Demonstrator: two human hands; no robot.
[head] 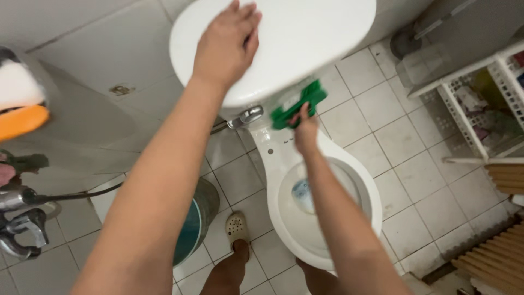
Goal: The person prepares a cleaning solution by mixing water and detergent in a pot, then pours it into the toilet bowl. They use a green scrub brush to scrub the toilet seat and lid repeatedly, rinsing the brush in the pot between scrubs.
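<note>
Green scouring pad (299,104) sits pinched in the right hand (305,131), pressed against the back deck of the white toilet bowl (284,158), just under the raised lid and seat (305,38).

Head view: the pad lies at about twelve o'clock from the right hand's knuckles, reaching up and slightly toward one o'clock, so its long axis runs from seven to one o'clock, roughly along the forearm. The right hand is clenched around the pad's lower end, and only the upper part of the pad shows past the fingers. The left hand (226,43) lies well apart at about ten o'clock from the pad, spread flat with fingers loose against the lifted lid, gripping nothing. The right hand is plainly the nearer one to the pad. A chrome valve (245,116) with its hose sits just beside the pad at nine o'clock.

Hidden or unclear: the lid's lower edge covers the hinge area, so whether the pad touches the porcelain there or only the lid's rim cannot be told. The right fingertips are buried in the pad. A bucket (194,224) is partly behind the left forearm, a sandal (237,229) shows one foot only, and the white rack (480,104) is cut off at the frame's edge.
</note>
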